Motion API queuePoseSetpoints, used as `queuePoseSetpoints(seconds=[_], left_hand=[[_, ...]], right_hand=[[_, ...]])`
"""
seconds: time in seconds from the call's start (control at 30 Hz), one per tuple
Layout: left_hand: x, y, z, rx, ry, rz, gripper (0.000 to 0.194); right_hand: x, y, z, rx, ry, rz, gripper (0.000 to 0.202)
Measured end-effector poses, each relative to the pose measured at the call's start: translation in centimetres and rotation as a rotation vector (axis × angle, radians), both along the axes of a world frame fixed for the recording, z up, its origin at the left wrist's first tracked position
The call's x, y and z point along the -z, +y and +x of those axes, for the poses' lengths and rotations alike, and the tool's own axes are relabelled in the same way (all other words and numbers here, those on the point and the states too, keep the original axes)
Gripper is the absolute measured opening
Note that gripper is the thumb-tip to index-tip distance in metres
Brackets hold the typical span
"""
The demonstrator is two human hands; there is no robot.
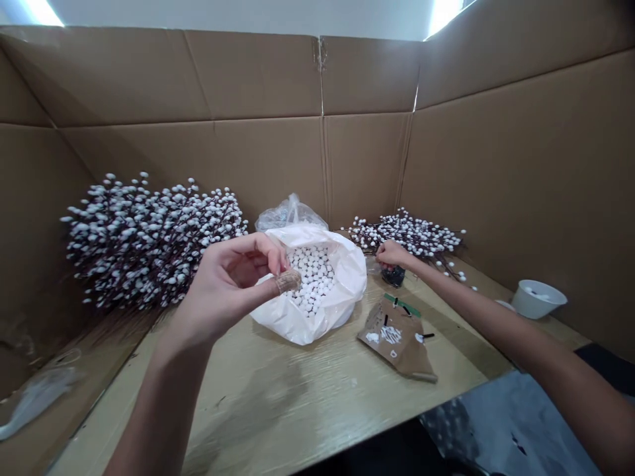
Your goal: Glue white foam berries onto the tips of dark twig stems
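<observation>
My left hand (238,277) is raised in front of the white plastic bag (347,264), thumb and fingertips drawn together in a pinch. Beige tape wraps the thumb tip; whatever the pinch holds, if anything, is too small to make out. Inside the open bag lie many small white balls (313,277). My right hand (391,254) reaches to a small clear container of black pieces (393,276), its fingers closed. The fingertips are hidden, so I cannot see what they hold. Below it lies a brown cardboard piece (404,344) with white smears and several short black pieces on it.
A large bundle of white-berry stems (153,238) lies on the left, a smaller bundle of berry stems (417,235) at the back right. A clear plastic bag (290,213) sits behind the white bag. A white cup (538,301) stands at right. Cardboard walls (258,79) surround the table (278,410).
</observation>
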State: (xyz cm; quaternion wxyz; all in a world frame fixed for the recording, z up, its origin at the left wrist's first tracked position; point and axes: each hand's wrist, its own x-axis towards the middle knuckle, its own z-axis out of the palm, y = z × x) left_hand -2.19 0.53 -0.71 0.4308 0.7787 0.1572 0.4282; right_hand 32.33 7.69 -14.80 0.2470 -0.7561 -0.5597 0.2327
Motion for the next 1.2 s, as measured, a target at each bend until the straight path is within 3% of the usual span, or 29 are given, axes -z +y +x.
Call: queuePoseSetpoints(seconds=[0.17, 0.3, 0.47, 0.57, 0.73, 0.93, 1.03, 1.2], left_hand=[[-0.1, -0.2, -0.2, 0.041, -0.014, -0.024, 0.020], [-0.1, -0.5, -0.1, 0.035, 0.018, -0.066, 0.019], [0.3, -0.7, 0.7, 0.025, 0.041, -0.117, 0.020], [1.4, -0.5, 1.5, 0.013, 0.085, -0.144, 0.020], [5.4, -0.2, 2.4, -0.008, 0.225, -0.249, 0.027], [10.8, 0.1, 1.9, 0.040, 0.287, -0.378, 0.036], [12.5, 0.4, 1.5, -0.034, 0.258, -0.383, 0.038], [14.5, 0.5, 1.2, 0.018, 0.190, -0.436, 0.037]], right_hand=[[-3.6, -1.7, 0.5, -0.038, 0.300, 0.178, 0.024], [-6.3, -3.9, -0.6, -0.092, 0.485, 0.338, 0.031], [-7.6, -6.9, -4.3, -0.221, 0.604, 0.416, 0.041], [-7.9, -8.1, -7.0, -0.320, 0.699, 0.441, 0.038], [-7.3, -8.9, -10.3, -0.450, 0.798, 0.426, 0.031], [-4.5, -8.5, -13.1, -0.477, 0.846, 0.339, 0.032], [-3.1, -8.2, -14.1, -0.479, 0.881, 0.282, 0.033], [-1.2, -7.4, -14.9, -0.545, 0.854, 0.261, 0.032]])
